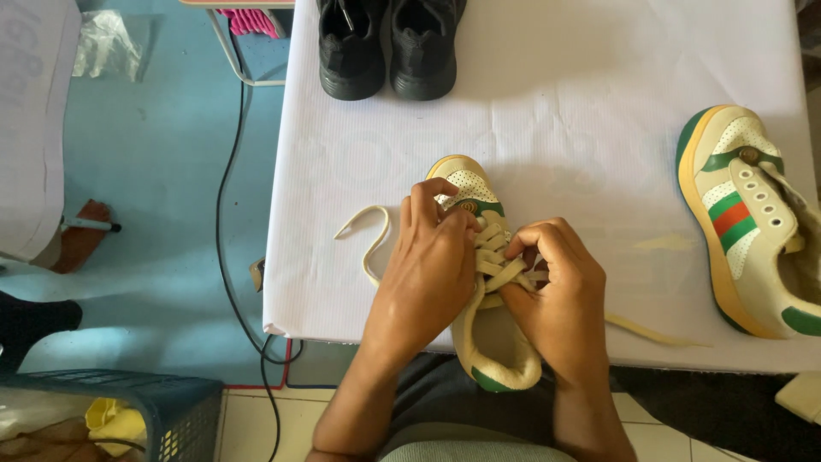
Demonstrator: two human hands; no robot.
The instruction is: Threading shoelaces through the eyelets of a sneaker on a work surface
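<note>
A cream sneaker [489, 342] with green trim lies on the white table [556, 128], toe pointing away from me, heel over the near edge. My left hand [428, 269] wraps the sneaker's left side, fingers over the laces near the toe. Pinching the cream laces [496, 257] at mid-shoe is my right hand [560, 295]. One loose lace end [368, 235] loops out to the left, and another lace end [654, 332] trails to the right along the table.
A matching cream sneaker [753, 218] with a green and red stripe lies on its side at the right. A pair of black shoes [389, 47] stands at the far edge. A dark basket [162, 411] and black cables [227, 214] are on the floor at left.
</note>
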